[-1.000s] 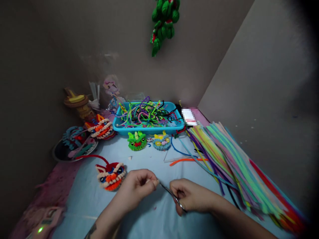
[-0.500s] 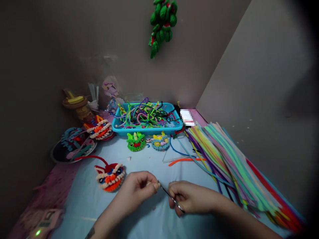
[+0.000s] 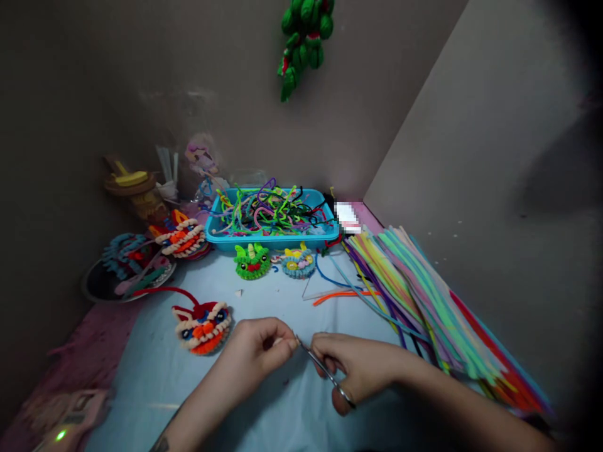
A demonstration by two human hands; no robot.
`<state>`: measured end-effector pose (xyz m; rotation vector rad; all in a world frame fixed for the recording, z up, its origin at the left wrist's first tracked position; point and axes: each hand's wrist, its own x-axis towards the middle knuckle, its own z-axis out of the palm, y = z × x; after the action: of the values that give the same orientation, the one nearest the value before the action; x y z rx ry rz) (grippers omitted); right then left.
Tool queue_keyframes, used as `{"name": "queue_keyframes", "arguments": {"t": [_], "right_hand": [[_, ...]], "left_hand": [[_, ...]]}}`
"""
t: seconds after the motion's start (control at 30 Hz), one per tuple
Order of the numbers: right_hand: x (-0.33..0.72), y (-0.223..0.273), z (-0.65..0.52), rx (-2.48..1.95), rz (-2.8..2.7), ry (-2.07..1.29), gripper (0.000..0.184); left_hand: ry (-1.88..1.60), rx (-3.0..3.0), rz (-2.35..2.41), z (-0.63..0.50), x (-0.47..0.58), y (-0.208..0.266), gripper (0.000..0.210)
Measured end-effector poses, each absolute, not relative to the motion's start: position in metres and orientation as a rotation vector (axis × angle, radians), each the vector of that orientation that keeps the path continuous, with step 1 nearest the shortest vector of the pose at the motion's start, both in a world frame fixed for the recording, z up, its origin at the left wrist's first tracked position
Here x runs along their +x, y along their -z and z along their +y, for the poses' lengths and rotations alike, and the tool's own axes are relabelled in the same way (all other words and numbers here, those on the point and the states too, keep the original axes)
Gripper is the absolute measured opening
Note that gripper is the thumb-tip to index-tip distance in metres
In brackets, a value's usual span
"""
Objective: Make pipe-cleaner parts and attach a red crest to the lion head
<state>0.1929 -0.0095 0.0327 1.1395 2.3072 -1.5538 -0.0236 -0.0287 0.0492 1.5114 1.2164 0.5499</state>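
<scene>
Eyeing this light blue, slightly creased surface, I'd worry about a few things, biggest first. The long bundle of fuzzy multicoloured stems lies near the right forearm, so a wide elbow swing could scatter some. The round red, orange and cream fuzzy animal head sits just beside the left wrist; a careless nudge could tip it. Then the slim silvery metal scissors: the right hand has its fingers clamped on the handles, and the tips reach right to the fingertips of the left hand, so one slip could nick skin. Can't tell if the blades are parted. Smallest, the tiny pale piece: it's in the left hand, thumb and fingers together on it, mostly hidden, and a loosened pinch could drop it.

Headcount, same order: one surface, one bundle (way too many stems to count), one bright blue rectangular plastic tray of tangled strands, one shallow round metal bowl, two hands. Four fuzzy heads: the one by the wrist, an orange and cream one, a bright green one, a blue and yellow one. One pair of scissors, one pale piece.
</scene>
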Motion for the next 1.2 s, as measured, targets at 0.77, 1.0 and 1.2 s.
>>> {"name": "queue_keyframes", "arguments": {"t": [0.77,1.0,1.2], "right_hand": [[0.194,-0.013,0.008,1.738,2.39,2.002,0.008],[0.21,-0.015,0.039,1.936,2.471,0.551,0.021],[0.209,-0.014,0.043,1.933,2.421,0.387,0.026]], "left_hand": [[-0.768,1.124,1.167,-0.02,-0.039,-0.027,0.033],[-0.977,0.83,1.217,-0.017,-0.036,-0.015,0.045],[-1.074,0.776,1.247,-0.012,-0.032,-0.013,0.046]]}}
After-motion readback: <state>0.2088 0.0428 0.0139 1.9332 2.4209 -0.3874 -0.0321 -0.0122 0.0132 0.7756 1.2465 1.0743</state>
